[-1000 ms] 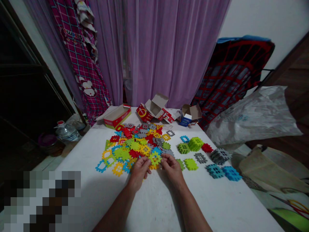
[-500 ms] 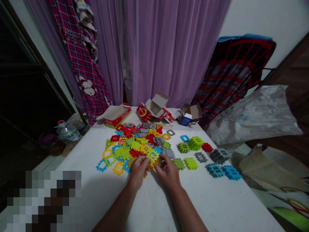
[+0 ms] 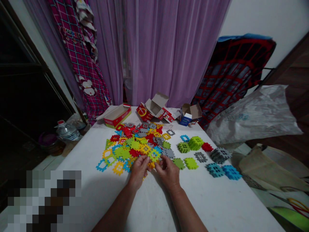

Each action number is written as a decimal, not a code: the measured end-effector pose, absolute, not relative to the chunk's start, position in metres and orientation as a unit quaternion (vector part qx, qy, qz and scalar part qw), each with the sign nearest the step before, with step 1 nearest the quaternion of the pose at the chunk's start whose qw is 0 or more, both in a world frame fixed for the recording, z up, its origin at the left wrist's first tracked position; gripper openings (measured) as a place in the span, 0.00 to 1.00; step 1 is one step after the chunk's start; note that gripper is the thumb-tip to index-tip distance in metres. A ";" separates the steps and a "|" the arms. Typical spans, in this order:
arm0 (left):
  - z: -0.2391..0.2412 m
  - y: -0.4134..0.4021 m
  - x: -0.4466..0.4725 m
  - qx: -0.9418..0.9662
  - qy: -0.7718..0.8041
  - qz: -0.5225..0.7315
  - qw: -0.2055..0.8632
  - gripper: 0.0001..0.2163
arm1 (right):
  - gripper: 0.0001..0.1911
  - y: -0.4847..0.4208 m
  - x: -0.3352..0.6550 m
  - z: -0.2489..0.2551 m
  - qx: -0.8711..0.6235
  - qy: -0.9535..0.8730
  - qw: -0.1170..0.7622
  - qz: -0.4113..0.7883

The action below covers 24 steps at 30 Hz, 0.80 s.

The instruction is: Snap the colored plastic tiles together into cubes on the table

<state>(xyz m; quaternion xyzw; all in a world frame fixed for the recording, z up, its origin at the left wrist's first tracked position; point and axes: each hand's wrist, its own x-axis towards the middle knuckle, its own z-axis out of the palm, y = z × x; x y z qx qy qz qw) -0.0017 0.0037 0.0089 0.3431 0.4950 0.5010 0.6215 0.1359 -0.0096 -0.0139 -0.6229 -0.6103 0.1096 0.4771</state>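
Note:
My left hand [image 3: 139,170] and my right hand [image 3: 168,171] are close together at the front edge of a mixed heap of plastic interlocking tiles [image 3: 135,145]. Between their fingertips is a lime-green window-shaped tile [image 3: 154,155], with the fingers of both hands closed at its left and right edges. An orange-yellow tile [image 3: 151,165] shows just below it, partly hidden by my fingers. To the right of my right hand lie an olive-green tile [image 3: 179,163] and a bright green tile [image 3: 191,163].
Further right are stacks of green [image 3: 195,143], grey [image 3: 220,155], teal [image 3: 214,170] and blue tiles [image 3: 231,172], plus a grey frame tile [image 3: 201,157]. Open cardboard boxes, red-green [image 3: 118,117], red [image 3: 145,112] and blue [image 3: 185,120], stand along the back of the white table [image 3: 154,206].
The lime-green tile has shifted slightly to the right and sits flatter. My fingers have barely moved, and the stacks on the right are unchanged.

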 end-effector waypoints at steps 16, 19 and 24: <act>0.017 -0.008 -0.041 0.330 0.468 0.505 0.645 0.25 | 0.31 0.008 0.234 0.011 -0.748 -0.417 0.516 -0.002; 0.011 -0.015 -0.054 0.335 0.478 0.499 0.641 0.25 | 0.33 0.019 0.274 0.024 -0.787 -0.380 0.485 -0.029; 0.002 -0.020 -0.063 0.324 0.482 0.491 0.649 0.25 | 0.26 0.038 0.313 0.033 -0.839 -0.378 0.389 -0.031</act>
